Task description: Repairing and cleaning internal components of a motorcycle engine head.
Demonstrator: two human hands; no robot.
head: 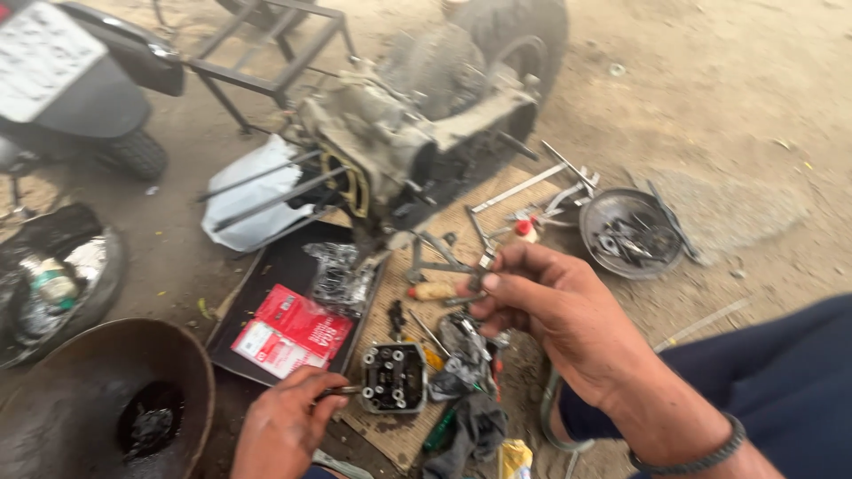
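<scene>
Two hands busy: right hand (548, 306) pinches small metal part (482, 266); left hand (286, 424) grips thin tool (342, 389) beside cylinder head (393, 377) on mat's near edge. Black tray (266, 284) holds red packet (289, 330) & plastic bag (338, 275). Round pan (593, 232) at mat's right edge w/ bolts.

Engine (399, 142) at far edge of mat (497, 208) on ground; cylinder head (393, 378) at mat's near edge; tray (266, 293) left of mat, packet (288, 330) in it; bowl (632, 232) of parts off mat's right corner; pan (98, 399) near left.
</scene>
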